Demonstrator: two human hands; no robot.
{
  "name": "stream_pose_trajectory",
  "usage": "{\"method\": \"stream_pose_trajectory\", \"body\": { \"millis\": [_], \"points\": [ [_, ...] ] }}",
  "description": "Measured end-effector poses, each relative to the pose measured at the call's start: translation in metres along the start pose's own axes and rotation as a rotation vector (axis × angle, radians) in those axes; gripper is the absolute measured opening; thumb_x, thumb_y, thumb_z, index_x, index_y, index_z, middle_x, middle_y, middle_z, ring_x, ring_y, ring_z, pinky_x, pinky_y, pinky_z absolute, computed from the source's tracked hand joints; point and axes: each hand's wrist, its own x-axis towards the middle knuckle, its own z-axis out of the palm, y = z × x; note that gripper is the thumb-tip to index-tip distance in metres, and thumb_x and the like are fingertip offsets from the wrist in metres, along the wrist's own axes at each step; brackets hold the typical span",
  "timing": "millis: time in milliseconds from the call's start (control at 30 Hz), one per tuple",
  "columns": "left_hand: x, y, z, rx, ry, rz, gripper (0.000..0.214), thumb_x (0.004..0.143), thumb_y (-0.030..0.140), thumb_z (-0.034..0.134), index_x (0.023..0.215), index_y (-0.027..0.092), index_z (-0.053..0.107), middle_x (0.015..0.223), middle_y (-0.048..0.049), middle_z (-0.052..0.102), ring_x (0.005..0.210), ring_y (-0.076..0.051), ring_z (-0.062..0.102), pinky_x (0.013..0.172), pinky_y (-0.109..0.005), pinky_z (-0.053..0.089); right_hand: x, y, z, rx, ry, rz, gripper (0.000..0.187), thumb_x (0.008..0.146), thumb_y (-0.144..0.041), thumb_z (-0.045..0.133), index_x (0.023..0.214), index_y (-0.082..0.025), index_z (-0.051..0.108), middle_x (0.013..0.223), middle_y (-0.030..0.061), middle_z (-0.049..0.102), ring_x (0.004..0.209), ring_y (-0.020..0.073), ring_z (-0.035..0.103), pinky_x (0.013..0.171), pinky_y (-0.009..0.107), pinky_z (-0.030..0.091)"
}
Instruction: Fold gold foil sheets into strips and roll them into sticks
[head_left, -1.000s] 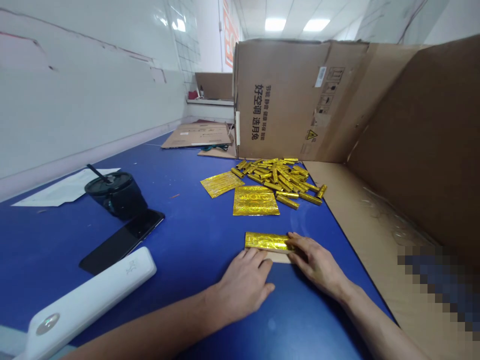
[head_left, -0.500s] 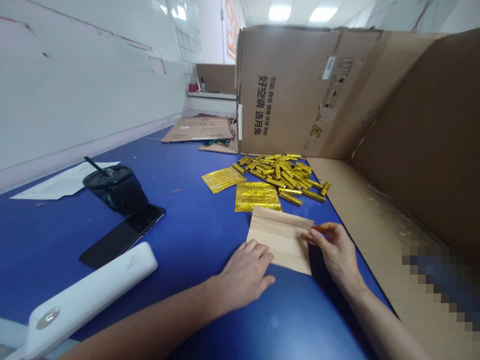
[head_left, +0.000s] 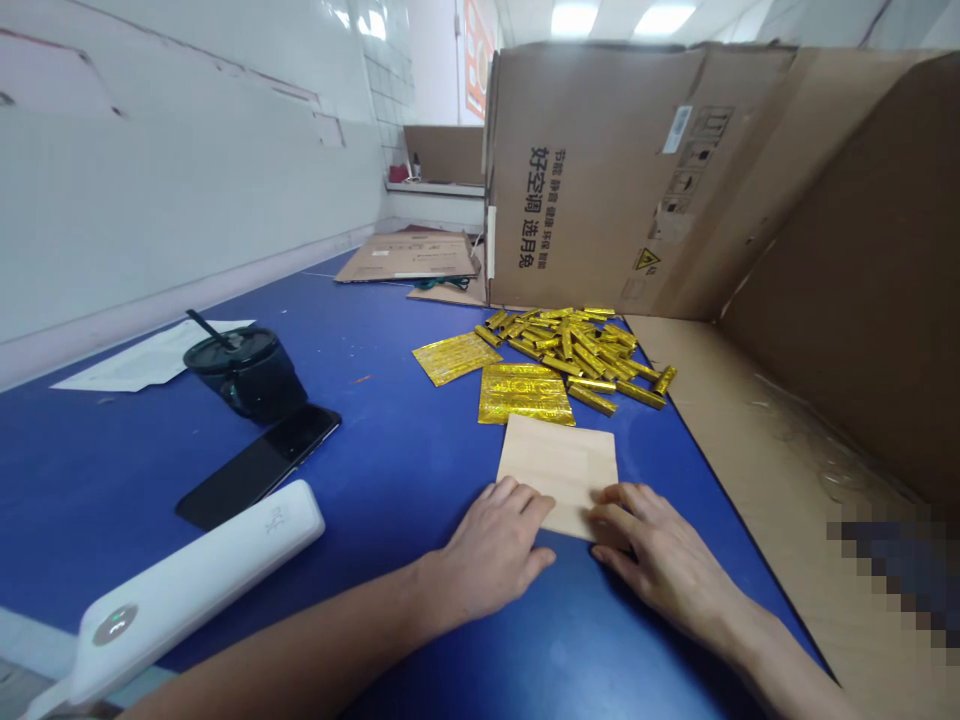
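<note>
A square tan sheet of paper (head_left: 559,460) lies on the blue table in front of me. My left hand (head_left: 501,548) rests on its lower left part, fingers stretched together and thumb apart. At the lower right edge, my right hand (head_left: 651,548) touches the paper with spread, slightly bent fingers; its thumb is near the lower corner. Just beyond the paper lies a shiny gold foil sheet (head_left: 525,393), with another gold sheet (head_left: 454,357) to its left. A pile of gold foil rolls (head_left: 577,345) sits behind these sheets.
On the left are a dark lidded cup (head_left: 247,375) with a straw, a black phone (head_left: 262,465), a long white device (head_left: 202,590) and a white paper (head_left: 142,365). A large cardboard box (head_left: 585,180) stands at the back, with cardboard (head_left: 720,430) along the right edge.
My right hand has come down from the paper's upper right edge to its lower right. The raised, creased paper now lies flatter. My left hand stays on it.
</note>
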Motion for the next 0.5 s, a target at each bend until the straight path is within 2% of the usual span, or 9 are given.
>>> {"method": "stream_pose_trajectory", "body": {
  "millis": [133,233,367,500],
  "points": [
    [0.001,-0.004,-0.001,0.014,0.006,-0.010,0.039,0.074,0.029,0.054,0.111,0.019,0.044,0.101,-0.0048,0.052,0.095,-0.022,0.042,0.082,-0.037,0.034,0.002,0.004,0.004,-0.021,0.010,-0.011,0.019,0.083,-0.021,0.041,0.088,-0.022,0.059,0.085,0.0057,0.056,0.077,0.0189,0.050,0.067,0.033,0.042],
    [0.002,-0.010,-0.002,0.024,0.011,-0.016,0.039,0.074,0.021,0.051,0.112,0.020,0.043,0.101,-0.0043,0.052,0.094,-0.021,0.042,0.082,-0.036,0.034,0.003,0.007,0.007,0.029,0.048,0.014,0.021,0.085,-0.022,0.037,0.084,-0.020,0.058,0.079,0.0055,0.056,0.075,0.0184,0.051,0.067,0.032,0.041],
    [0.006,-0.021,-0.003,-0.009,0.011,-0.044,0.022,0.077,0.010,0.042,0.093,0.019,0.054,0.090,-0.0022,0.055,0.087,-0.017,0.045,0.077,-0.029,0.036,0.003,0.007,0.003,0.139,0.052,0.069,0.018,0.084,-0.028,0.040,0.085,-0.021,0.056,0.080,0.0047,0.057,0.076,0.0183,0.052,0.070,0.032,0.042],
    [0.010,-0.028,-0.002,-0.107,0.063,-0.075,0.019,0.080,0.010,0.040,0.083,0.017,0.057,0.083,-0.0014,0.058,0.082,-0.014,0.048,0.076,-0.024,0.037,0.002,0.007,-0.004,0.208,0.009,0.113,0.022,0.078,-0.035,0.049,0.094,-0.022,0.055,0.085,0.0048,0.059,0.078,0.0200,0.053,0.069,0.034,0.043]
  ]
}}
